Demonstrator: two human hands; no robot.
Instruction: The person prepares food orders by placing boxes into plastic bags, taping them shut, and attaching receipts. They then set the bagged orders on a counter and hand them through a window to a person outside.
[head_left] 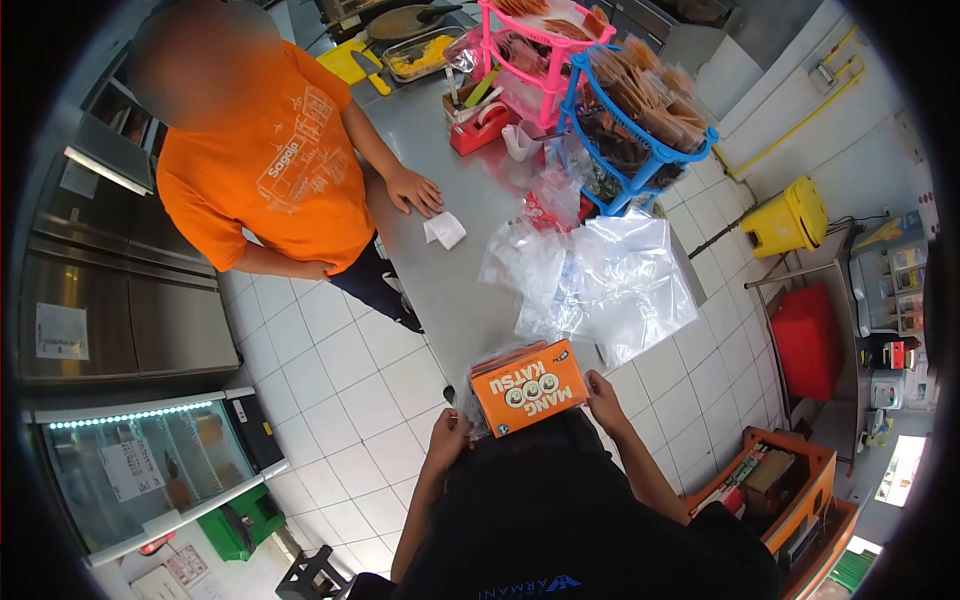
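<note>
At our steel table's (450,300) near edge, above white tiles (345,385), left hand (452,430) pinches crinkled plastic (472,412); right hand (604,402) touches boxy carton (530,392), grip unclear.

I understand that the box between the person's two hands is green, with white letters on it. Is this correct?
Not green: the head view shows an orange box between the left hand and right hand, with white letters.

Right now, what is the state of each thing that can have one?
Orange MANG KATSU box: printed face up, lettering upside down, between left hand and right hand.
Clear plastic bags: loosely heaped.
White paper slip: creased, lying on steel table.
Blue rack: loaded with packets.
Pink rack: loaded.
Knife: lying at yellow cutting board's edge.
Display fridge: lit inside.
Orange crate: open, a box inside.
</note>
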